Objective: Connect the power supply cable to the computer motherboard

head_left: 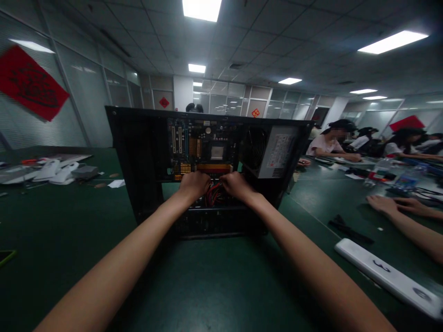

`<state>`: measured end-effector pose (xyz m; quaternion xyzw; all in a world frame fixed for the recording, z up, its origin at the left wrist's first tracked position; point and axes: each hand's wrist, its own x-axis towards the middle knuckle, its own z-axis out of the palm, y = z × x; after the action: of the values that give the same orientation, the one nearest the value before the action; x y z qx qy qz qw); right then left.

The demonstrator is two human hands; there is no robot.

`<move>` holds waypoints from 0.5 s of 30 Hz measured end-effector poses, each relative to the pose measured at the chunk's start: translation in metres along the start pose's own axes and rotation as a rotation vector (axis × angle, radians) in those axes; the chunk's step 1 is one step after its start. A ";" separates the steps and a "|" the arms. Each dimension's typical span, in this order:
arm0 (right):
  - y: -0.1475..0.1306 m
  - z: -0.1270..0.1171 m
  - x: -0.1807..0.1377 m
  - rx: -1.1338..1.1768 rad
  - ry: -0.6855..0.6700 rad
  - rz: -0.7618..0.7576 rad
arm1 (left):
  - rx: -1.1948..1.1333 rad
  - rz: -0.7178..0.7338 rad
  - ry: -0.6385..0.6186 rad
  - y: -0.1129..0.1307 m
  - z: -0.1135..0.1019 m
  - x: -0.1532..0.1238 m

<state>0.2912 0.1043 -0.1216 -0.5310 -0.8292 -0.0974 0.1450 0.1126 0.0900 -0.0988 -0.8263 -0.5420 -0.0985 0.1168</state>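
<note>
An open black computer case (138, 161) stands on its side in front of me, its inside facing me. The motherboard (194, 129) is mounted in it, with a square metal-topped chip (217, 152) and a power supply (275, 154) to the right. My left hand (195, 185) and my right hand (237, 185) reach in at the lower edge of the board, just below the orange and red slots (216, 168). The fingers of both are curled closed, and what they grip is hidden. Red and dark cables (215, 192) hang between the hands.
The case stands on a green table (207, 281). A white power strip (387, 276) and black straps (349, 229) lie to the right, near another person's hands (384, 205). Plastic bottles (379, 170) stand beyond. White bundles (57, 170) and loose parts lie on the left.
</note>
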 end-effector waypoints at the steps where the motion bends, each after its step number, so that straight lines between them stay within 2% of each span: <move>1: 0.000 -0.001 0.000 0.000 -0.003 -0.004 | 0.003 -0.002 0.001 0.000 0.000 0.000; 15: -0.004 -0.004 -0.001 -0.039 0.004 0.024 | 0.050 -0.002 0.022 0.006 0.000 0.000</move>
<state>0.2887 0.1006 -0.1181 -0.5435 -0.8204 -0.1127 0.1373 0.1180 0.0878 -0.0994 -0.8217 -0.5436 -0.0941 0.1431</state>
